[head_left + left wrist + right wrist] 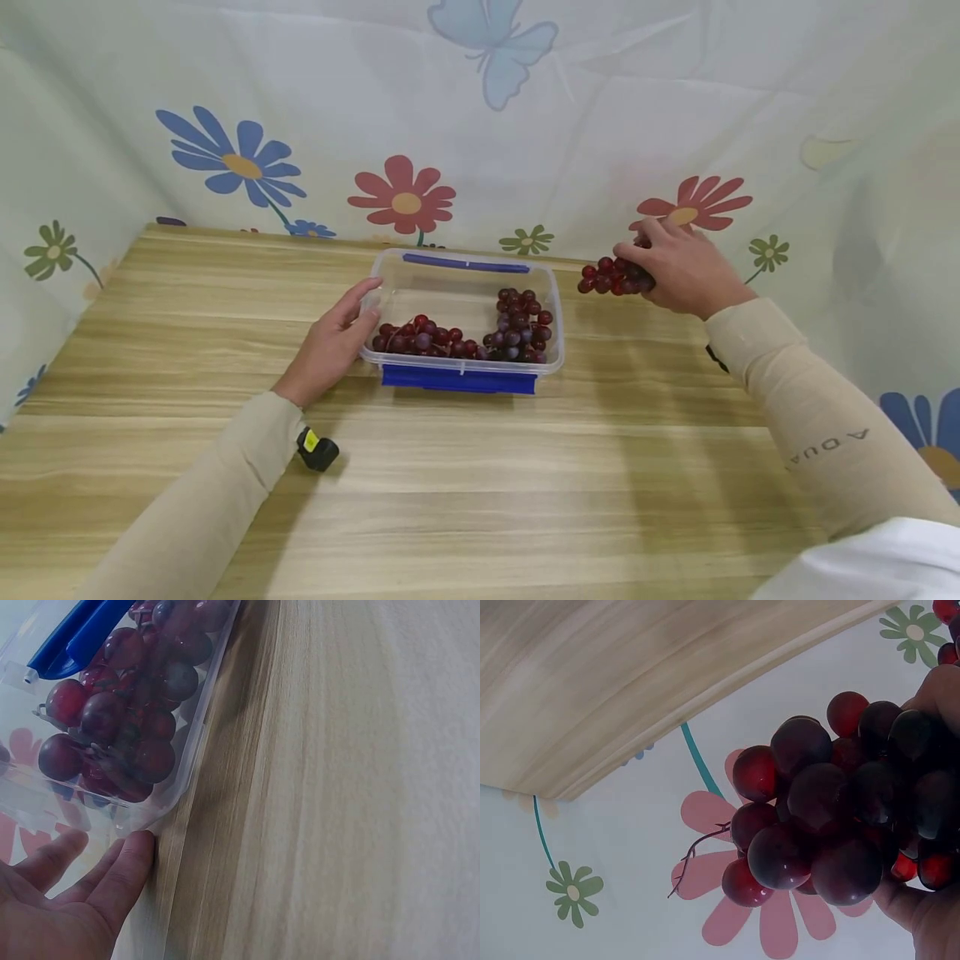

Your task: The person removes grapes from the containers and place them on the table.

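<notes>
A clear plastic container with blue side latches stands on the table. Inside it one bunch of dark red grapes lies along the near wall and another bunch fills the right side. My left hand rests at the container's left end, thumb and fingers extended; in the left wrist view the fingertips are right at its corner. To the right of the container, my right hand grips a further bunch of grapes above the table. A bare stem pokes out of that bunch.
The wood-grain table runs back to a pale curtain printed with flowers and a butterfly. More curtain hangs at the left and right sides. A black strap device sits at my left wrist.
</notes>
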The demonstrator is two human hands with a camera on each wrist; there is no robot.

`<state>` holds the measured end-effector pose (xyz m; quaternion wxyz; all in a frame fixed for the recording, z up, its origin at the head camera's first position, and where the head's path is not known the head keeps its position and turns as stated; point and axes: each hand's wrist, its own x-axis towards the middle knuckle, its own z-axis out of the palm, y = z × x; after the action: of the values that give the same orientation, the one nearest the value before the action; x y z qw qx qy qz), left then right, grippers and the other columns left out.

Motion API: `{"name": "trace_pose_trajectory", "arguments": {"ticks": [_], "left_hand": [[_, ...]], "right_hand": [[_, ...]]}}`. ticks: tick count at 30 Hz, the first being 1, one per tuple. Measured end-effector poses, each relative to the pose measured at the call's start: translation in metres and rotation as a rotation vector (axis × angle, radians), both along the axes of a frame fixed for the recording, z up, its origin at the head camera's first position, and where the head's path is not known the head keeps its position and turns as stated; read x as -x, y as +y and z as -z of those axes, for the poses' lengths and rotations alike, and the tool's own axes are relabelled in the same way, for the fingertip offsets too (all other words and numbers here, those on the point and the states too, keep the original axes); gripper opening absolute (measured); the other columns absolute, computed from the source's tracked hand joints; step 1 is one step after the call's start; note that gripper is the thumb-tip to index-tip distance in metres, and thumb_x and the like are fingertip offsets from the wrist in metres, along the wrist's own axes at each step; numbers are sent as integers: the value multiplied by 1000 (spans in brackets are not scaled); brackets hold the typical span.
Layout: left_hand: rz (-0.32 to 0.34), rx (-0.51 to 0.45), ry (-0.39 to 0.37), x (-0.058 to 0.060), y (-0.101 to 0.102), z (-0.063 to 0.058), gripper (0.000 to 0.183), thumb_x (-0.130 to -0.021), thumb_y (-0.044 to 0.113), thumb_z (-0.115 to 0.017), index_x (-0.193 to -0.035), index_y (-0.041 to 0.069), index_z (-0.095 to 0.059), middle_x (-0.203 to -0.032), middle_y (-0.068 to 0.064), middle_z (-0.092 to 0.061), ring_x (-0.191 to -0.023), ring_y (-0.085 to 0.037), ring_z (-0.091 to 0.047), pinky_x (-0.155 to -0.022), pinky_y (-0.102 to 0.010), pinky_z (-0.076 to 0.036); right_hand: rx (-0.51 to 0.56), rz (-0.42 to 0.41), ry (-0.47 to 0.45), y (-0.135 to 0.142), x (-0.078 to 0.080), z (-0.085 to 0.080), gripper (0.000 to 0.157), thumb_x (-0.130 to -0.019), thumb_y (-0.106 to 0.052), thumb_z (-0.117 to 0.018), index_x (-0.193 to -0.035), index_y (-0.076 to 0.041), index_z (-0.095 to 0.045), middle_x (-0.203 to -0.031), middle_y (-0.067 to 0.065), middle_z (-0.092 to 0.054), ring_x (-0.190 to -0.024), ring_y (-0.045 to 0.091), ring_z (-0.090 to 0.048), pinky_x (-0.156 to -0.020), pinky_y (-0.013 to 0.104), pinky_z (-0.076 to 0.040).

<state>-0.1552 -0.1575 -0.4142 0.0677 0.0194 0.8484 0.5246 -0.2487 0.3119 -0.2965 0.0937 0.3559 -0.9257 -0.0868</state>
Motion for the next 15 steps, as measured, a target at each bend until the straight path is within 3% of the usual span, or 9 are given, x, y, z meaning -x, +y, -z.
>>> {"name": "trace_pose_trajectory", "arguments": {"ticks": [8, 15], "left_hand": [[-5, 6, -6, 0, -1, 4, 61, -106, 63, -43, -162, 42, -32, -174, -1, -26, -158, -39, -31, -122, -69, -31], [-10, 9, 0, 0, 0, 2, 60, -106, 62, -43, -162, 42, -32, -174, 0, -26, -158, -39, -32, -122, -69, -32]], "right_hand": [[-9, 14, -21, 0, 0, 7, 42, -81, -11, -86, -114, -19, -61, -118, 19, -57, -102, 41, -60, -81, 63, -56], [-17, 7, -14, -2, -2, 9, 42, -81, -10, -85, -114, -19, -61, -106, 18, -55, -91, 37, -58, -71, 58, -56]]}}
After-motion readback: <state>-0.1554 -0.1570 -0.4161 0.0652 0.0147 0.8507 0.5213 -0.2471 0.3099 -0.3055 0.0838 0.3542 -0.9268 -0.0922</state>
